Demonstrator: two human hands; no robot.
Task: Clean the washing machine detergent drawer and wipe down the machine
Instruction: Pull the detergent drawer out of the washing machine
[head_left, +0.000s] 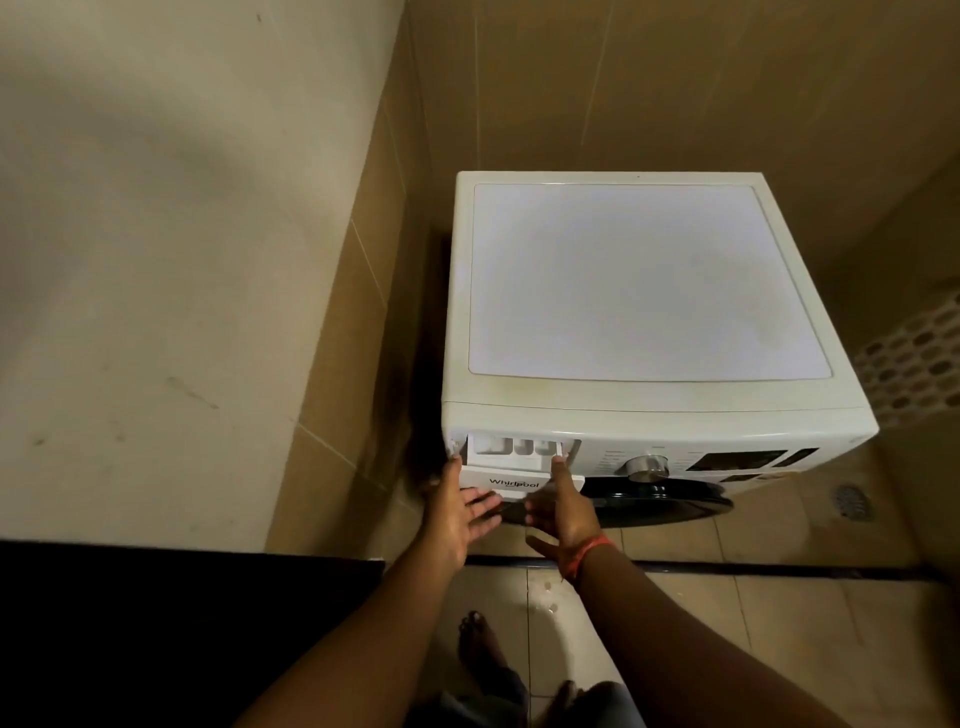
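A white front-loading washing machine (639, 280) stands in a tiled corner. Its detergent drawer (519, 457) at the front left is pulled out a short way, so its white compartments show from above. My left hand (457, 514) reaches to the drawer's left end, one fingertip touching the corner by the machine's edge, the other fingers spread straight below the drawer front. My right hand (561, 512) has its index finger on the drawer's right end, the rest of the fingers relaxed. An orange band circles the right wrist.
A metal dial (647, 466) and a dark display (737, 460) sit right of the drawer, above the dark round door (670, 501). A wall closes in on the left with a narrow gap. A floor drain (852, 501) lies to the right. My bare feet stand on wet tiles below.
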